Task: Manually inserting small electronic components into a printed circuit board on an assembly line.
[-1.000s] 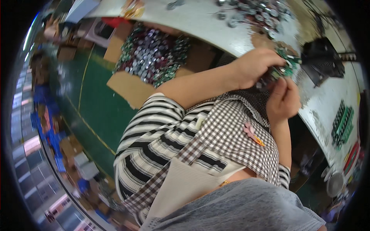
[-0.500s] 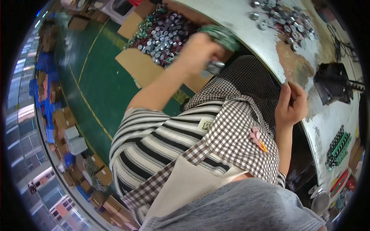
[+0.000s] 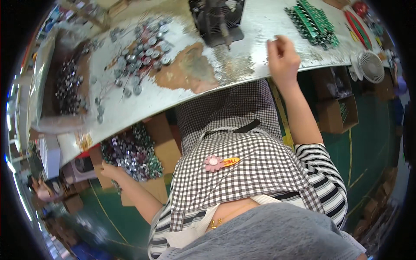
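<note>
- The left hand (image 3: 108,170) reaches down to a cardboard box (image 3: 149,149) of small round metal parts (image 3: 132,154) standing below the surface's near edge; its fingers are hidden among the parts, so how far its grip is closed I cannot tell.
- The right hand (image 3: 282,58) rests at the near edge of the worn metal surface (image 3: 242,56), fingers curled into a loose fist; whether they hold anything is unclear.
- Open bare surface lies between that hand and the scattered round parts (image 3: 143,47) to its left; a black fan-like unit (image 3: 219,19) stands beyond it.
- Half a second ago the left hand was raised over the box with a handful of parts; now it is lowered at the box.
</note>
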A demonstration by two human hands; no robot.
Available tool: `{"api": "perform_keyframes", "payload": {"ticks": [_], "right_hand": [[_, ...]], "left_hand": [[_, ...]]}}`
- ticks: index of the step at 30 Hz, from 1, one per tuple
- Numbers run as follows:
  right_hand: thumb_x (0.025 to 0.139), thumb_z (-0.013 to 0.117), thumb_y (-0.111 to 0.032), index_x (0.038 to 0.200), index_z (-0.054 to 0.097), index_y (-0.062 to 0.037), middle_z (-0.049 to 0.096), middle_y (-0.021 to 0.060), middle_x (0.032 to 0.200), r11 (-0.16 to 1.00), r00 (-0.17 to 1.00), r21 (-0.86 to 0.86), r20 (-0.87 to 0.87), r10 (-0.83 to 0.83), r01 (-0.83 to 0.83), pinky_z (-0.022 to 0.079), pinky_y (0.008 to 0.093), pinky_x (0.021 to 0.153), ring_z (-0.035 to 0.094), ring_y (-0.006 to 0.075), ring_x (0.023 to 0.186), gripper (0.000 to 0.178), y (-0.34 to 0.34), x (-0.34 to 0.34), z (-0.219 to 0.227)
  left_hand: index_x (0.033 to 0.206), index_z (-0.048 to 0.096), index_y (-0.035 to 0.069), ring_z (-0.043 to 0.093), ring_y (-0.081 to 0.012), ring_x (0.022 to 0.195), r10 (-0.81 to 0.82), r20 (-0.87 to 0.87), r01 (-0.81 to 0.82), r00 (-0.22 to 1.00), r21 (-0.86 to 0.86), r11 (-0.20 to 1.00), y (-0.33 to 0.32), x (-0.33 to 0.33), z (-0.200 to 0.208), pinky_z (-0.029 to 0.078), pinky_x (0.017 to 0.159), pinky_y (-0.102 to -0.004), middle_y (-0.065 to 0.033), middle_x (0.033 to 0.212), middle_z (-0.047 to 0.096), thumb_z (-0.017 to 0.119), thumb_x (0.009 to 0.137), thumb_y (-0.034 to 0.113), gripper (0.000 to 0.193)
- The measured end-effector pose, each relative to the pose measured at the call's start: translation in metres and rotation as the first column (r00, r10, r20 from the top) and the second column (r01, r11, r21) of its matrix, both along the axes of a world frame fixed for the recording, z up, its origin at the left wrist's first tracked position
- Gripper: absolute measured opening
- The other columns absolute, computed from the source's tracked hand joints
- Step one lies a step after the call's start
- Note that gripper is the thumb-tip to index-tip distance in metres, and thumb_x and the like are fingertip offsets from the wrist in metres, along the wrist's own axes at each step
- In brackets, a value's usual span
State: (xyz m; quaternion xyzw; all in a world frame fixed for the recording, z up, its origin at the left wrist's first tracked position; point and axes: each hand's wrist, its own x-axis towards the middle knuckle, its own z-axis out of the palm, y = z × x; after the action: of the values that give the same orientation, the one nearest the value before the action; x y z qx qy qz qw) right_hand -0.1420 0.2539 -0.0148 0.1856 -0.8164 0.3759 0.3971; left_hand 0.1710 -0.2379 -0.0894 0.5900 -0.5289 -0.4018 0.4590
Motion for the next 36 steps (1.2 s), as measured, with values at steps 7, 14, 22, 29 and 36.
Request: {"api": "perform_keyframes", "payload": {"ticks": [7, 14, 22, 29, 36], "right_hand": [[0.079, 0.067, -0.017, 0.102, 0.060, -0.0027, 0.061, 0.0135, 0.098, 0.761, 0.827, 0.324, -0.236, -0.510, 0.562, 0.047, 0.0416, 0.077, 0.058, 0.0328, 0.089, 0.028, 0.112, -0.093, -0.005], [0.081, 0.063, -0.020, 0.091, 0.064, -0.0047, 0.062, 0.0135, 0.095, 0.773, 0.880, 0.435, -0.121, -0.460, 0.463, 0.048, 0.0414, 0.076, 0.059, 0.0327, 0.088, 0.018, 0.139, -0.108, -0.018], [0.083, 0.063, -0.019, 0.086, 0.064, -0.0025, 0.062, 0.0097, 0.081, 0.917, 0.922, 0.142, 0.056, -0.382, 0.372, 0.049, 0.0373, 0.065, 0.062, 0.0260, 0.072, 0.016, 0.133, -0.098, -0.012], [0.074, 0.072, 0.000, 0.081, 0.060, -0.0021, 0.063, 0.0109, 0.081, 0.958, 0.942, 0.231, -0.322, -0.089, 0.170, 0.049, 0.0341, 0.060, 0.061, 0.0267, 0.069, 0.014, 0.096, -0.049, 0.009], [0.061, 0.072, 0.004, 0.081, 0.060, 0.0024, 0.060, 0.0132, 0.080, 0.804, 0.835, 0.290, -0.028, 0.550, -0.520, 0.044, 0.0307, 0.049, 0.056, 0.0243, 0.058, 0.023, 0.041, 0.037, 0.012]], "left_hand": [[0.126, 0.043, -0.002, 0.048, -0.0191, 0.106, -0.522, 0.168, 0.506, 0.837, -0.600, 0.619, 0.168, -0.123, 0.053, 0.039, 0.082, -0.0291, -0.0126, 0.125, 0.048, 0.055, 0.087, 0.006, 0.042], [0.120, 0.047, -0.002, 0.047, -0.0198, 0.103, -0.867, 0.169, 0.803, 0.468, -0.490, 0.338, 0.243, -0.167, 0.052, 0.040, 0.083, -0.0295, -0.0122, 0.119, 0.050, 0.055, 0.087, 0.005, 0.034], [0.104, 0.058, -0.001, 0.058, -0.0212, 0.094, -0.961, 0.249, 0.895, 0.123, -0.445, 0.000, 0.293, -0.194, 0.079, 0.050, 0.074, -0.0283, -0.0144, 0.111, 0.055, 0.057, 0.086, 0.002, 0.019], [0.108, 0.056, -0.003, 0.062, -0.0196, 0.091, -0.843, -0.274, 0.869, -0.462, 0.050, -0.492, 0.324, -0.214, 0.087, 0.048, 0.079, -0.0274, -0.0126, 0.103, 0.060, 0.054, 0.092, 0.009, 0.020], [0.104, 0.050, 0.002, 0.060, -0.0160, 0.090, -0.617, -0.785, 0.846, -0.060, 0.288, -0.449, 0.360, -0.249, 0.085, 0.053, 0.080, -0.0303, -0.0087, 0.100, 0.058, 0.050, 0.096, 0.023, 0.023]]}}
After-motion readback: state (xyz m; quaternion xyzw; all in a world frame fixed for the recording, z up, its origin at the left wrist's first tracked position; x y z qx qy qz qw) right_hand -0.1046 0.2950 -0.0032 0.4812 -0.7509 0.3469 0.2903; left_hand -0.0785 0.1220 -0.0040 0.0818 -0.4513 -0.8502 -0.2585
